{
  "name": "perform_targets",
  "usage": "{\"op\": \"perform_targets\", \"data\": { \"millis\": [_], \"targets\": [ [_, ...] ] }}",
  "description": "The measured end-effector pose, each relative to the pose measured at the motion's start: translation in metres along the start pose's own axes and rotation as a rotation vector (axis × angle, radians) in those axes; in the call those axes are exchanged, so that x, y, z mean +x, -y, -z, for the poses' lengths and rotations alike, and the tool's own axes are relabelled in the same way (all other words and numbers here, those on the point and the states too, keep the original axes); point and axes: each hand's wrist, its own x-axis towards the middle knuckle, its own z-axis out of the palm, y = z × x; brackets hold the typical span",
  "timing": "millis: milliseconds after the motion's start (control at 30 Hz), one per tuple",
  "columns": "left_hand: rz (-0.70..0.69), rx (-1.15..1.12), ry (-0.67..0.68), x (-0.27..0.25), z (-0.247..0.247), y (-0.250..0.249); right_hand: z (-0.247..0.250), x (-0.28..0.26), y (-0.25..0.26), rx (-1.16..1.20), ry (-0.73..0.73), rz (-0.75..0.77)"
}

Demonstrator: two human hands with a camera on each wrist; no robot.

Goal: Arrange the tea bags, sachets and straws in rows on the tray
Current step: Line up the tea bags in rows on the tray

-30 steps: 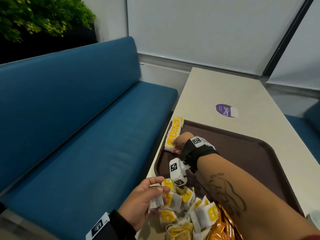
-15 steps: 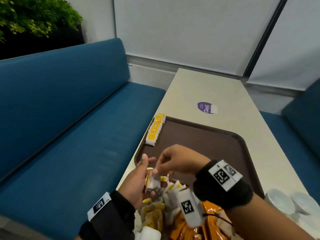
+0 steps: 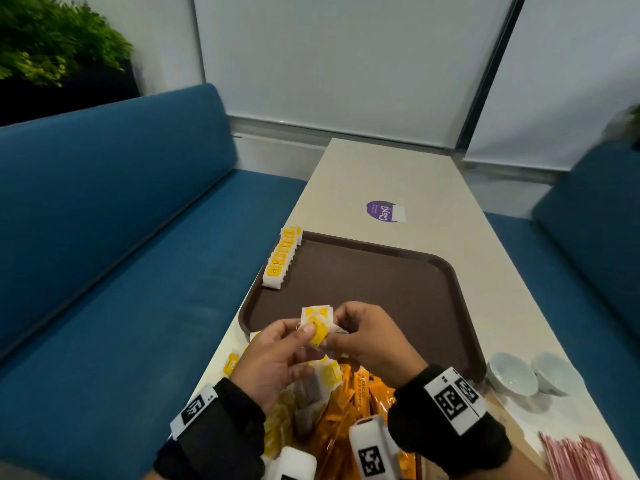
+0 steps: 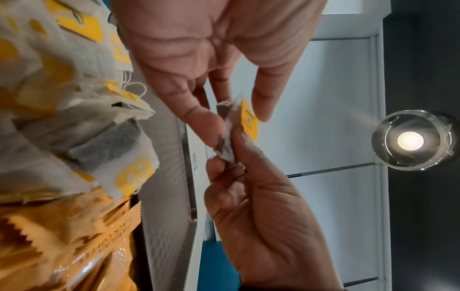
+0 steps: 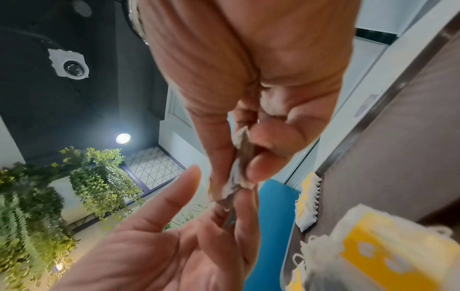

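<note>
A small stack of white tea bags with yellow tags [image 3: 317, 323] is held up over the near edge of the brown tray [image 3: 398, 292]. My left hand [image 3: 304, 336] pinches it from the left and my right hand [image 3: 337, 327] pinches it from the right. The left wrist view shows the stack of tea bags [image 4: 239, 126] between both hands' fingertips; so does the right wrist view [image 5: 240, 173]. A row of tea bags [image 3: 282, 261] stands along the tray's far left edge. Loose tea bags [image 3: 311, 386] and orange sachets [image 3: 360, 403] lie under my wrists. Pink straws [image 3: 581, 459] lie at the bottom right.
Two small white bowls [image 3: 512, 374] stand right of the tray's near corner. A purple sticker [image 3: 384, 212] lies on the white table [image 3: 398, 174] beyond the tray. A blue bench [image 3: 121, 271] runs along the left, another blue seat [image 3: 588, 237] on the right.
My right hand came back from the row at the tray's far left to my left hand. Both hands now pinch the tea bags, lifted a little over the tray's near edge.
</note>
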Motion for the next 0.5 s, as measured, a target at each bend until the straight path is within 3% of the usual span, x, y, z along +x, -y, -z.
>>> {"op": "perform_targets", "data": {
  "millis": [500],
  "targets": [
    [-0.187,0.208,-0.238,0.001,0.025,0.003,-0.025,0.012,0.002,-0.011,0.078,-0.001]
  ]
}}
